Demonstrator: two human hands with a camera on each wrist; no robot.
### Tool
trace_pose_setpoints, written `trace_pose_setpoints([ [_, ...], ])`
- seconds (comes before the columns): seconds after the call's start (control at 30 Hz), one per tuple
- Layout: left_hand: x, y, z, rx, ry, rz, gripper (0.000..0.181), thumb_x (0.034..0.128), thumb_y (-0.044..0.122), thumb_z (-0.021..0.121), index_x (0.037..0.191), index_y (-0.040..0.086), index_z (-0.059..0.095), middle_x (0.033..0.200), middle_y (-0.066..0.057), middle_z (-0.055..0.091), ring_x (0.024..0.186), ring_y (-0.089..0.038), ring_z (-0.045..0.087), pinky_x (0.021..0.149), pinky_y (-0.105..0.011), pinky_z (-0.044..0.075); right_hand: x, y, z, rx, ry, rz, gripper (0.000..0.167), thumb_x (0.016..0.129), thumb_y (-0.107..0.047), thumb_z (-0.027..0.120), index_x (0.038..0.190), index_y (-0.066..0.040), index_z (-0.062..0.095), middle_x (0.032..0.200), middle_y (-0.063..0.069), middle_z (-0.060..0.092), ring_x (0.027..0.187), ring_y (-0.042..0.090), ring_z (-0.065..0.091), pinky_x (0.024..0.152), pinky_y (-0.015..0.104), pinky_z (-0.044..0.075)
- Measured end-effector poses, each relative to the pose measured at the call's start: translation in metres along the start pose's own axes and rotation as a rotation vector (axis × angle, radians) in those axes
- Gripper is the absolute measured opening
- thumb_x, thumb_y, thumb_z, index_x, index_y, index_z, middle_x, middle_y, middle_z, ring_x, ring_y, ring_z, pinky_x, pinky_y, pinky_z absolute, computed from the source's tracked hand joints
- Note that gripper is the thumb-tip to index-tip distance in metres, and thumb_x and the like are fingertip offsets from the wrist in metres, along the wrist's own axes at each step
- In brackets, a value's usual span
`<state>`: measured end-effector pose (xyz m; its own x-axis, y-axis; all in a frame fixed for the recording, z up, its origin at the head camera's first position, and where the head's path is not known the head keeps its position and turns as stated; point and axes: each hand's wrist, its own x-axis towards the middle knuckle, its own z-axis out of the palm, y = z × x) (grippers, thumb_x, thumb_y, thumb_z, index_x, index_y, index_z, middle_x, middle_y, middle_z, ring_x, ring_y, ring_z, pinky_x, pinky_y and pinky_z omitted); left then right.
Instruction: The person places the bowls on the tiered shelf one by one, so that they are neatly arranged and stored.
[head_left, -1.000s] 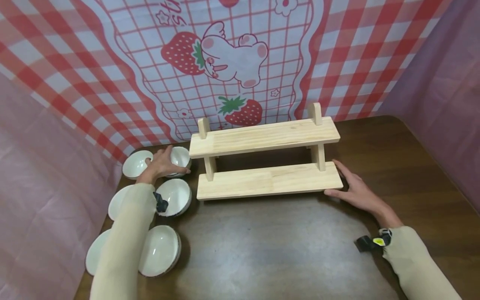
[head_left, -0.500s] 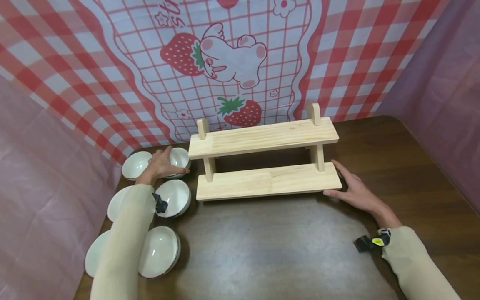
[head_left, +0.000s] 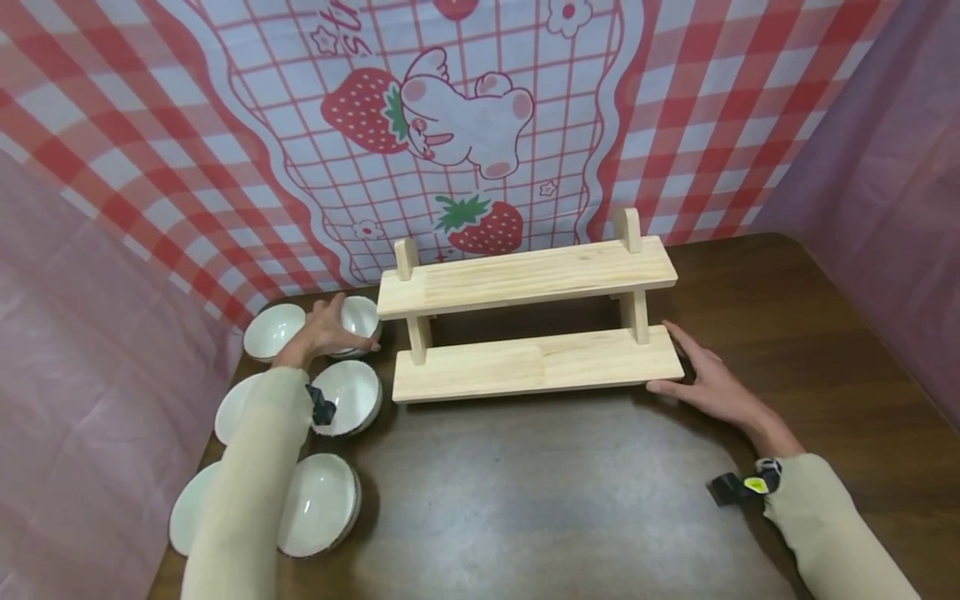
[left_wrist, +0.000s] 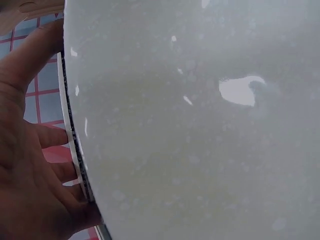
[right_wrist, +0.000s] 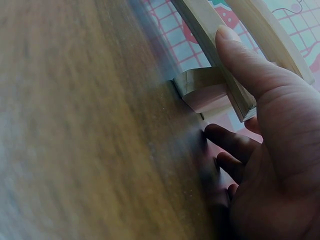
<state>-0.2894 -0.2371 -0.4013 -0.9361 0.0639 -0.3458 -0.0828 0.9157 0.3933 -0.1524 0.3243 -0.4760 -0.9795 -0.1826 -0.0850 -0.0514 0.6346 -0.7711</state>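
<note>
My left hand [head_left: 326, 329] spans the back-right white bowl [head_left: 361, 315], its thumb at the near right rim and its fingers over the far left side. In the left wrist view a glossy white bowl interior [left_wrist: 190, 130] fills most of the picture and hides the fingertips. My right hand [head_left: 712, 387] holds the right end of a two-tier wooden shelf [head_left: 525, 367]. In the right wrist view the thumb [right_wrist: 245, 57] presses the lower board's front edge, with the fingers lower down near the tabletop.
More white bowls stand at the left: back left [head_left: 273, 331], middle right [head_left: 348, 396], front right [head_left: 318, 504], with others partly hidden by the left sleeve [head_left: 258, 483]. Behind the brown table [head_left: 525, 500] hangs a checked strawberry cloth [head_left: 480, 108]. Pink curtains flank both sides.
</note>
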Motion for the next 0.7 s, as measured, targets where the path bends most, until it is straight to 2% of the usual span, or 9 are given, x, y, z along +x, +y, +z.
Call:
trace_pose_setpoints([
  [0.23,0.001,-0.006,0.003,0.021,0.059,0.053,0.112,0.0706,0.039,0.083,0.156,0.003,0.021,0.144,-0.034,0.033,0.126,-0.047,0.041,0.104,-0.061,0.044,0.001,0.001,0.002,0.003,-0.002,-0.007,0.106,0.087,-0.034,0.077,0.162,-0.011,0.006,0.164,0.029,0.018,0.148,0.054,0.020,0.111,0.074,0.022],
  [0.4,0.000,-0.007,0.004,0.026,0.082,0.071,0.111,0.0695,0.039,0.083,0.156,0.004,0.024,0.145,-0.035,0.033,0.126,-0.047,0.042,0.105,-0.061,0.044,0.000,0.001,0.004,0.004,0.008,-0.018,0.106,0.087,-0.032,0.078,0.162,-0.010,0.007,0.163,0.030,0.019,0.147,0.054,0.022,0.110,0.074,0.023],
  [0.7,-0.005,0.001,-0.013,0.036,0.121,0.101,0.107,0.0696,0.038,0.082,0.155,0.007,0.027,0.139,-0.032,0.037,0.122,-0.043,0.043,0.100,-0.060,0.047,-0.001,0.002,0.002,0.000,0.013,-0.015,0.105,0.087,-0.032,0.078,0.162,-0.011,0.007,0.163,0.030,0.020,0.147,0.054,0.022,0.110,0.073,0.023],
])
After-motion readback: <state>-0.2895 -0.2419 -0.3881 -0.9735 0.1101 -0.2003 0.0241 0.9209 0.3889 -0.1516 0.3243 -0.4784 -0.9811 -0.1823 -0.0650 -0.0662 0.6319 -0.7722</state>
